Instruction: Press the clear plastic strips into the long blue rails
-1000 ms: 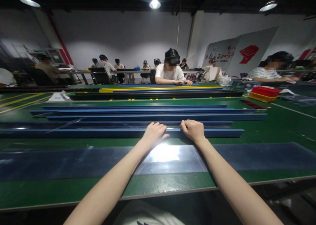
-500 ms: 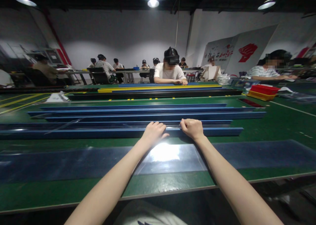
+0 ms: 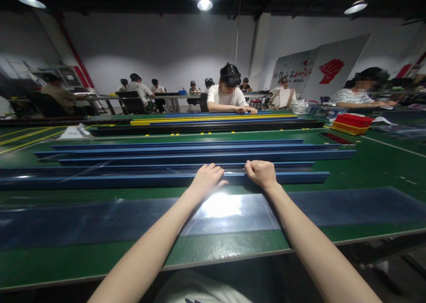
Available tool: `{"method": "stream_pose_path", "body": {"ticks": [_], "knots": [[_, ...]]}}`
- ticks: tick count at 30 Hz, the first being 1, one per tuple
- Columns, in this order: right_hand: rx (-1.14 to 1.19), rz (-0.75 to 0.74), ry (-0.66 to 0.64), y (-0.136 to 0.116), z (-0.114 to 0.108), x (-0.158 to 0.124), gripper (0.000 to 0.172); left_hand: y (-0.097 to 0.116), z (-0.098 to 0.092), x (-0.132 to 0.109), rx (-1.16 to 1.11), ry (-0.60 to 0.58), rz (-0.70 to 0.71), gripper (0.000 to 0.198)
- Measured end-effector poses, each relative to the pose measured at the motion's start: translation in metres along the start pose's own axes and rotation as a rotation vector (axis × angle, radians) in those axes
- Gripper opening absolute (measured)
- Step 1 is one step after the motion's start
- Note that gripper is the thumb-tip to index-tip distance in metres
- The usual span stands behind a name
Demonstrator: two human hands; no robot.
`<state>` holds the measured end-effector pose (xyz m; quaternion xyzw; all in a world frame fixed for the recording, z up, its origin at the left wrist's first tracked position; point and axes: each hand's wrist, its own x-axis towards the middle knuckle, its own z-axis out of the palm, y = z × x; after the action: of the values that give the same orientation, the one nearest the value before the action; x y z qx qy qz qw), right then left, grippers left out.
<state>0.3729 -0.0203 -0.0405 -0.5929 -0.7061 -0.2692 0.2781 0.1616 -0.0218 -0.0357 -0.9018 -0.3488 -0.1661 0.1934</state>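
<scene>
Head view: left hand (image 3: pixel 209 177) bent over near blue channel (image 3: pixel 299 178), thumb apart; right hand (image 3: pixel 262 175) curled almost to fist there; whether gripping or only pressing, cannot tell. Clear film (image 3: pixel 83 172) in this channel, slanting over edge at left, so seemingly only partly seated. Clear sheet (image 3: pixel 333 209) flat on tabletop (image 3: pixel 233 251) under forearms, seemingly not worked yet.

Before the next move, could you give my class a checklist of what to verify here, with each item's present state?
1. Left hand at the nearest blue channel: ok.
2. Right hand, curled, at the same channel: ok.
3. Firmness of either hand's grip: cannot tell.
4. Clear strip lying between that channel and the green table's near edge: ok.
5. Red bin apart from both hands: ok.
</scene>
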Motion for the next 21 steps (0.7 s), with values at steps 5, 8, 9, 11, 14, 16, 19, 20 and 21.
{"method": "stream_pose_path", "body": {"ticks": [5, 8, 9, 11, 14, 16, 19, 20, 21], "knots": [[-0.002, 0.006, -0.018, -0.0009, -0.0020, -0.0001, 0.044, 0.0008, 0.0001, 0.0001, 0.003, -0.003, -0.003, 0.025], [-0.004, 0.015, -0.034, -0.0017, -0.0031, 0.0001, 0.044, 0.0017, 0.0004, 0.0007, -0.007, -0.008, -0.021, 0.026], [-0.004, 0.017, -0.038, -0.0019, -0.0033, 0.0001, 0.044, 0.0019, 0.0006, 0.0009, -0.009, -0.011, -0.028, 0.026], [-0.003, 0.022, -0.041, -0.0022, -0.0033, 0.0001, 0.043, 0.0021, 0.0011, 0.0012, -0.015, -0.018, -0.042, 0.026], [0.000, 0.023, -0.039, -0.0022, -0.0028, -0.0003, 0.044, 0.0017, 0.0020, 0.0017, -0.021, -0.030, -0.048, 0.027], [0.004, 0.020, -0.037, -0.0021, -0.0026, -0.0005, 0.044, 0.0013, 0.0021, 0.0021, -0.023, -0.039, -0.049, 0.028], [0.006, 0.019, -0.040, -0.0022, -0.0025, -0.0006, 0.044, 0.0011, 0.0013, 0.0026, -0.028, -0.049, -0.056, 0.028], [0.005, 0.022, -0.042, -0.0022, -0.0025, -0.0006, 0.044, 0.0011, 0.0008, 0.0027, -0.031, -0.053, -0.058, 0.028], [0.005, 0.025, -0.044, -0.0023, -0.0026, -0.0006, 0.044, 0.0013, 0.0003, 0.0027, -0.033, -0.055, -0.059, 0.028]]}}
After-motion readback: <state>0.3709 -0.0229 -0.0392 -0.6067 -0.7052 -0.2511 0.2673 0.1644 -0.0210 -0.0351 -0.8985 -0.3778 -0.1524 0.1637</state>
